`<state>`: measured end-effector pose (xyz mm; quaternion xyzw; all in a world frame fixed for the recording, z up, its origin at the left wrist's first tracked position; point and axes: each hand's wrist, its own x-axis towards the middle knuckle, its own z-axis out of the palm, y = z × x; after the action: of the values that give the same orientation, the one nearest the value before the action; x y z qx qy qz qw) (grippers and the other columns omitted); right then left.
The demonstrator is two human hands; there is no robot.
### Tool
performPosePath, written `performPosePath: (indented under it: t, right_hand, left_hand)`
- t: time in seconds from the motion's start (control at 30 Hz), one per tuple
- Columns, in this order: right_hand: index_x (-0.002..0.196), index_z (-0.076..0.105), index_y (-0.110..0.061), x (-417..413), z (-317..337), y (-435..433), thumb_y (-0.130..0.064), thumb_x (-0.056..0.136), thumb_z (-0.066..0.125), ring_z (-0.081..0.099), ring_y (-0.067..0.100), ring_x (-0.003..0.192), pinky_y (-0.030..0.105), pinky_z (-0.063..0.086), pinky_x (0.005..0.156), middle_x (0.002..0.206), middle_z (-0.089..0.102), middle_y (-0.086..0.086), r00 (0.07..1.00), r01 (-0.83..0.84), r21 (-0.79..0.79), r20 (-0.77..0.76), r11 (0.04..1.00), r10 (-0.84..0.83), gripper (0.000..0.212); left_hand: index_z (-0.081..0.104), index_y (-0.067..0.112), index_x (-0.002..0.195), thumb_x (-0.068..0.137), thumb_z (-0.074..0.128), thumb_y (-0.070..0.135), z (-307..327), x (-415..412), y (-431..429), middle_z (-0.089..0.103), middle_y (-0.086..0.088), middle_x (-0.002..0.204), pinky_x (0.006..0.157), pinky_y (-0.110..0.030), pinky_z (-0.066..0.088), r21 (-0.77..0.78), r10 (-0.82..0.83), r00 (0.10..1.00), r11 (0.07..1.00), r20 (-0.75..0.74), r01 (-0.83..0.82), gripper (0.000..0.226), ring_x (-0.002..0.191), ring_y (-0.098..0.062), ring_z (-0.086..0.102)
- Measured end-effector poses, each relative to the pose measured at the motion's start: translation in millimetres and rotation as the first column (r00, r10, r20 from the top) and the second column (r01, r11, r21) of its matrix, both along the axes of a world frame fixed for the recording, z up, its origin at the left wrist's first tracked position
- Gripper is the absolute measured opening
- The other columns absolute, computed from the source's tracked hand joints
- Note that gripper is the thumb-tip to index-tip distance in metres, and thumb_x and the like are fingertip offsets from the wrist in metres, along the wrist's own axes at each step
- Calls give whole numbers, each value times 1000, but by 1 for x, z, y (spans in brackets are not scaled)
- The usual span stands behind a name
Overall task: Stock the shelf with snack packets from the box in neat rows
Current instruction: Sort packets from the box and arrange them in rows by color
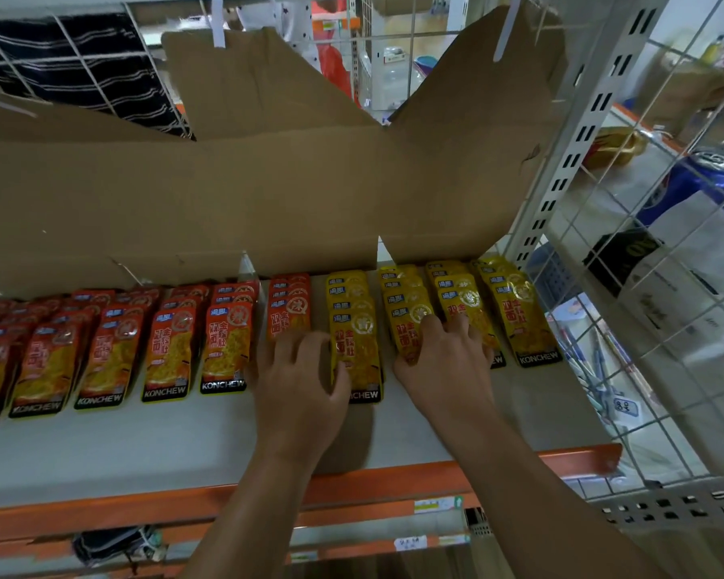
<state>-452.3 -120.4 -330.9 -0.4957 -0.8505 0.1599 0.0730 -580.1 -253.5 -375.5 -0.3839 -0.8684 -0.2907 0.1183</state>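
Observation:
Red snack packets (222,348) lie in several overlapping rows on the left of the white shelf (176,436). Yellow snack packets (519,323) fill the rows on the right. My left hand (299,382) rests flat where red meets yellow, its fingers on the last red row (287,311) and its thumb across a yellow packet (358,348). My right hand (444,361) presses down on the middle yellow rows, its fingertips on a front packet (406,338). A large opened cardboard box (268,190) stands behind the rows, flaps raised; its inside is hidden.
The shelf has an orange front lip (143,507) with price tags below. A white slotted upright (582,131) and a wire mesh panel (665,328) close the right side, with blue cans (703,177) and other goods behind. A striped dark cloth (80,60) hangs at the upper left.

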Motion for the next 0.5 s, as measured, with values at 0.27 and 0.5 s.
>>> performPosePath:
  t: [0.27,0.5]
  right_hand:
    - [122,55,-21,2,3,-2,-58,81,57,51,35,115,52,43,99,120,52,10,1000,-1,-7,-12,1000,1,55]
    - [106,57,-20,8,4,-3,-60,79,54,51,32,106,49,48,91,109,51,6,994,35,3,-103,999,-35,48]
  left_hand:
    - [66,24,115,84,62,40,1,-1,0,62,2,121,93,-45,40,46,-13,999,999,41,11,35,118,-27,52]
    - [66,31,127,90,55,40,2,-40,-19,59,3,138,99,-52,36,-143,-24,996,990,-91,11,40,127,-33,48]
